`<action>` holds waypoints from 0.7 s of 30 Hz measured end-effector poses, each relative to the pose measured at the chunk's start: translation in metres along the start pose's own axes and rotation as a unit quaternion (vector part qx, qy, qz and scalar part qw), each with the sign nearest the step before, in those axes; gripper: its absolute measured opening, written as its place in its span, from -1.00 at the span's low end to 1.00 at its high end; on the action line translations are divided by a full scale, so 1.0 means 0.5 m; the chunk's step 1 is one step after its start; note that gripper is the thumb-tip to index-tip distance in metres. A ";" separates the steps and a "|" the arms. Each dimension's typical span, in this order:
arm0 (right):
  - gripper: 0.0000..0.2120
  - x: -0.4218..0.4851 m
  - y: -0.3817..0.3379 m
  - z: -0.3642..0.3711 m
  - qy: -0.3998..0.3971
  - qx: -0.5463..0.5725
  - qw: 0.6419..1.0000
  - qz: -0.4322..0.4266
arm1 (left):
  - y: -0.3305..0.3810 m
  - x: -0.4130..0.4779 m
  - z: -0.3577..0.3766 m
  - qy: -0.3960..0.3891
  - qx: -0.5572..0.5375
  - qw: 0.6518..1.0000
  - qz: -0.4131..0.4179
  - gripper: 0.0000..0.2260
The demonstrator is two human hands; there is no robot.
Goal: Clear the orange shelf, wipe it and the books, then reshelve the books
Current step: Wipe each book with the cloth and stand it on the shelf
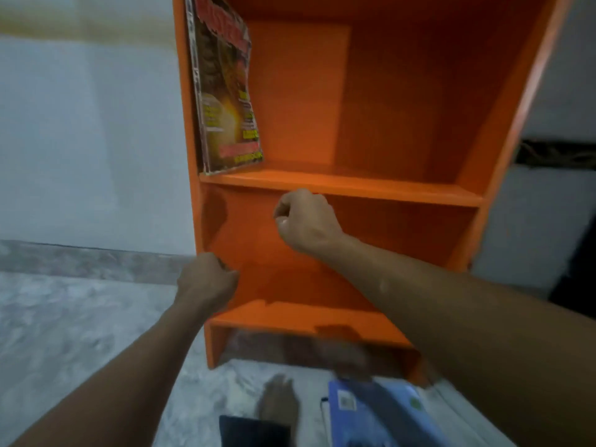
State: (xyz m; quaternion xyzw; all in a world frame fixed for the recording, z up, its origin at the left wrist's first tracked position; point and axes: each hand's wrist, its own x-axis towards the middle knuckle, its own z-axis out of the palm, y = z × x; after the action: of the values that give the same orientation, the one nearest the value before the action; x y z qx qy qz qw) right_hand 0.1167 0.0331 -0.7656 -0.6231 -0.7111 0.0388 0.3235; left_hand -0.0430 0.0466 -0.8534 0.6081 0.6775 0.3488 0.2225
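In the upper compartment of the shelf (338,185), one magazine (225,91) leans against the left wall, its cover text too blurred to read. Before the middle compartment the right hand (306,221) is a fist holding nothing. The left hand (206,279) curls at the side panel, and I cannot tell whether it grips it. Blue books (371,414) lie on the floor (80,317).

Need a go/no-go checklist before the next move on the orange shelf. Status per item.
1. Left hand free: cannot tell, fingers curled at the left wall of the orange shelf.
2. Right hand free: ok, curled, nothing in it.
3. Middle compartment cleared: ok.
4. Upper compartment cleared: not ok, magazine leans on the left wall.
5. Blue books on the floor by the shelf: ok.
6. Wiping cloth at hand: cannot tell, none in view.
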 end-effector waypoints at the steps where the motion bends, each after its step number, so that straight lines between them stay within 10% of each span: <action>1: -0.89 -0.031 0.027 0.000 -0.030 -0.022 0.999 0.022 | -0.001 -0.019 0.034 -0.031 0.022 0.999 0.009 -0.77; 12: -0.42 -0.369 0.272 -0.010 -0.420 -0.174 0.876 0.163 | 0.083 -0.195 0.308 -0.323 0.109 0.939 0.044 -0.85; 18: 0.11 -0.476 0.332 0.062 -0.523 -0.139 0.825 0.163 | 0.027 -0.206 0.363 -0.328 0.207 0.919 0.073 -0.70; 21: 0.06 -0.489 0.356 0.094 -0.473 -0.183 0.851 0.134 | 0.006 -0.205 0.391 -0.318 0.161 0.931 0.075 -0.55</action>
State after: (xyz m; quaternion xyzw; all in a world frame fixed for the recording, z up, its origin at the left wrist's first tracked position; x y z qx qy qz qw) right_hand 0.2497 -0.1341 -0.9847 -0.6667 -0.6817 0.2411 -0.1807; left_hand 0.1173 -0.0140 -0.9925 0.7638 0.5710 0.0394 0.2984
